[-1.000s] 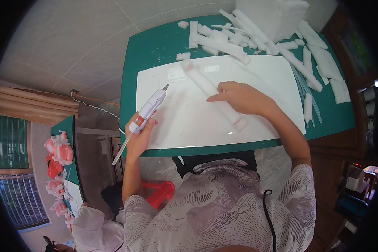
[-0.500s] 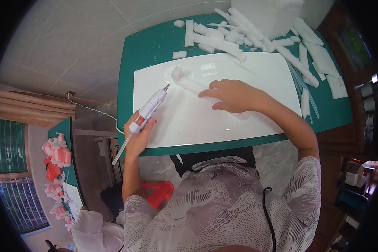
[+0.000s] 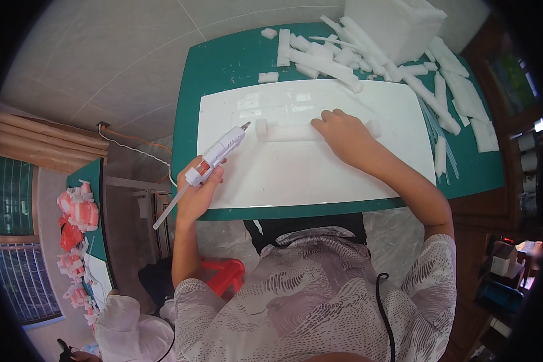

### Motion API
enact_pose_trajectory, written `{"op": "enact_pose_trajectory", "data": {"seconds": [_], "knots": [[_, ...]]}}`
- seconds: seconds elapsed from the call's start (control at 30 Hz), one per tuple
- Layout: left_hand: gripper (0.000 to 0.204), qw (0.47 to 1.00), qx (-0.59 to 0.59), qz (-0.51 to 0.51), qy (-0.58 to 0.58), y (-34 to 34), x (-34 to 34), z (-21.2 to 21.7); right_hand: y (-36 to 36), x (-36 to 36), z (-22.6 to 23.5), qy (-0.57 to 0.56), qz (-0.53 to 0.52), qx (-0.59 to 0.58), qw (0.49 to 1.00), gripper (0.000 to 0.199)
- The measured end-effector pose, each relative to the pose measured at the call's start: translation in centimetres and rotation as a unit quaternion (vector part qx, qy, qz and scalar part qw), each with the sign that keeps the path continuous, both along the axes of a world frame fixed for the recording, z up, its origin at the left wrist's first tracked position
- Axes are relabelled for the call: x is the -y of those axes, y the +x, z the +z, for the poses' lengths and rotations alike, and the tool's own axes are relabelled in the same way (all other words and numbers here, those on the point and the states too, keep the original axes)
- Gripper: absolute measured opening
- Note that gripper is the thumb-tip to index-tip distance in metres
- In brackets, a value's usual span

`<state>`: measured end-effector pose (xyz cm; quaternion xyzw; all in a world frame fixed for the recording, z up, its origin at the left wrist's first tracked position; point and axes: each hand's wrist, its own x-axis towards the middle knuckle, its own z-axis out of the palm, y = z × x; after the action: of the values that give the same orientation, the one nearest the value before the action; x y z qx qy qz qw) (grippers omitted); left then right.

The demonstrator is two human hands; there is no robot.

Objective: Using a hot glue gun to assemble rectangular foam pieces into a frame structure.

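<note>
My left hand [image 3: 198, 192] grips a white glue gun [image 3: 217, 154] at the table's near left edge. Its nozzle points up and right, close to the left end of a white foam bar [image 3: 286, 131]. The bar lies flat on a white board [image 3: 295, 169] that covers a green mat [image 3: 223, 66]. My right hand [image 3: 342, 134] rests on the bar's right part, palm down, fingers spread over it. A short end of the bar shows past the hand on the right.
Several white foam strips [image 3: 338, 57] and a big foam block [image 3: 398, 24] are heaped at the mat's far right. More strips [image 3: 443, 151] lie along the right edge. A red stool [image 3: 223, 274] stands under the table. Pink and white pieces [image 3: 75, 211] sit on a side table at left.
The foam bar has turned from slanted to level across the board. My right hand moved with it, toward the board's middle. The glue gun's nozzle now sits close to the bar's left end.
</note>
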<state>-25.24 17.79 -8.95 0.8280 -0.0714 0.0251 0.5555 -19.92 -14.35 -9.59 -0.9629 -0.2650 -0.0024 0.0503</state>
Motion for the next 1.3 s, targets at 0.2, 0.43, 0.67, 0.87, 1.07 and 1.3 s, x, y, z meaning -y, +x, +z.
{"op": "enact_pose_trajectory", "data": {"seconds": [0.2,0.43,0.67,0.87,1.07,1.3], "knots": [[0.022,0.998,-0.006,-0.031,0.051,0.3,-0.4,0.3,-0.4,0.4,-0.8,0.001,-0.03,0.014,0.999,0.032],[0.025,0.992,0.012,-0.028,0.127,1.6,0.6,1.5,-0.7,0.2,-1.6,0.021,-0.039,0.061,0.997,0.022],[0.029,0.988,0.024,-0.033,0.149,2.9,1.1,1.9,-1.1,0.1,-1.8,0.03,-0.057,0.04,0.997,0.034],[0.033,0.984,0.017,-0.019,0.176,3.3,0.9,1.7,-0.9,0.2,-2.3,0.036,-0.036,0.088,0.995,0.027],[0.035,0.984,0.005,-0.001,0.18,3.1,1.3,2.2,-1.1,0.3,-2.5,0.046,-0.037,0.092,0.994,0.028],[0.033,0.982,0.011,-0.014,0.187,2.9,1.1,2.4,-1.0,0.3,-2.7,0.055,-0.037,0.102,0.993,0.027]]}}
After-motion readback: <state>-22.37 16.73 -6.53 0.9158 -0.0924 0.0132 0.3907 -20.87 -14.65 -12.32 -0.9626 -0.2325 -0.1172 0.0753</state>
